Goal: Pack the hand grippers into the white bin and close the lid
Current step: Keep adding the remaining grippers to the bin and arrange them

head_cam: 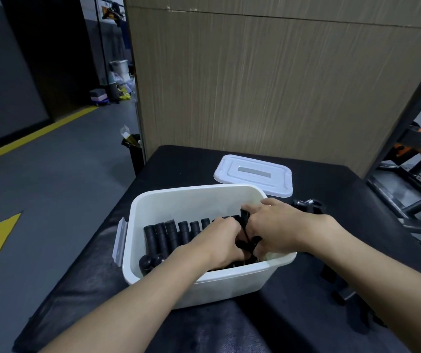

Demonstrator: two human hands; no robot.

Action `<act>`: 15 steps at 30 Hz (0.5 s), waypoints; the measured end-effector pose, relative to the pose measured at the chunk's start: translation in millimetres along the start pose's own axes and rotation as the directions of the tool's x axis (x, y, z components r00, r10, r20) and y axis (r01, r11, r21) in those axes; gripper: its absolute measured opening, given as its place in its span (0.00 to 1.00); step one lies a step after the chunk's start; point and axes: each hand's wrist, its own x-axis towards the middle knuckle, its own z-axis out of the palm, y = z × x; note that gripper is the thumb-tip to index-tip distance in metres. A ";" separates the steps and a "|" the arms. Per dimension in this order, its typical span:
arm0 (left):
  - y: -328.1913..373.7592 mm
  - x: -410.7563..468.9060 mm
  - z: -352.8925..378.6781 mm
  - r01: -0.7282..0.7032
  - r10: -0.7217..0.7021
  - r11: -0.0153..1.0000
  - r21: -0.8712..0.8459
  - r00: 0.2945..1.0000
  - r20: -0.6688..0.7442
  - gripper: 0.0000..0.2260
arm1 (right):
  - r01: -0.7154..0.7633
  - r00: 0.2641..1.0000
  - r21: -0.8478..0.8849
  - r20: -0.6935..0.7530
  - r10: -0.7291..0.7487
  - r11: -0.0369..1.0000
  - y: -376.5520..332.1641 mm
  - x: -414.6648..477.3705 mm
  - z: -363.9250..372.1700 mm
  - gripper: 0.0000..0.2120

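The right hand [275,225] is curled round a black hand gripper [244,222], thumb and fingers pinching its handle just inside the right end of the white bin [191,193]. The left hand [219,240] lies against the same gripper with its fingers bent downward. Their tips are hidden, so I cannot tell whether it clasps anything. To the left of the hands, packed grippers [173,233] stand in a tight row across the bin floor. The lid [255,174] lies flat just beyond the far right corner, with a grey label strip [254,172] on top. Loose grippers [308,206] wait right of the bin on the black table [178,161]. A wooden panel [255,85] closes the far edge, and open floor [51,187] lies to the left.
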 end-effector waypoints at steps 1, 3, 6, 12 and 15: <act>-0.5 0.6 0.0 0.001 -0.001 1.000 -0.012 1.000 0.005 0.10 | -0.011 1.000 -0.024 -0.011 0.010 1.000 -0.3 -0.7 -0.2 0.12; -1.6 2.6 -0.5 -0.005 0.005 1.000 -0.004 1.000 0.010 0.07 | -0.028 0.999 -0.057 -0.018 0.027 0.998 -1.1 -0.2 -0.6 0.13; -1.2 3.4 0.8 -0.021 0.021 0.999 0.035 1.000 0.014 0.06 | -0.025 1.000 -0.065 0.012 0.026 0.998 -1.8 3.5 -0.3 0.13; -5.7 4.8 -3.3 0.005 -0.005 1.000 0.003 0.999 0.047 0.07 | -0.010 0.999 0.049 0.032 0.008 0.999 1.6 11.6 -1.3 0.12; -5.4 3.2 -3.8 0.017 -0.017 1.000 -0.007 0.999 0.047 0.05 | -0.030 0.999 0.121 0.026 0.027 0.992 -0.6 13.5 5.3 0.11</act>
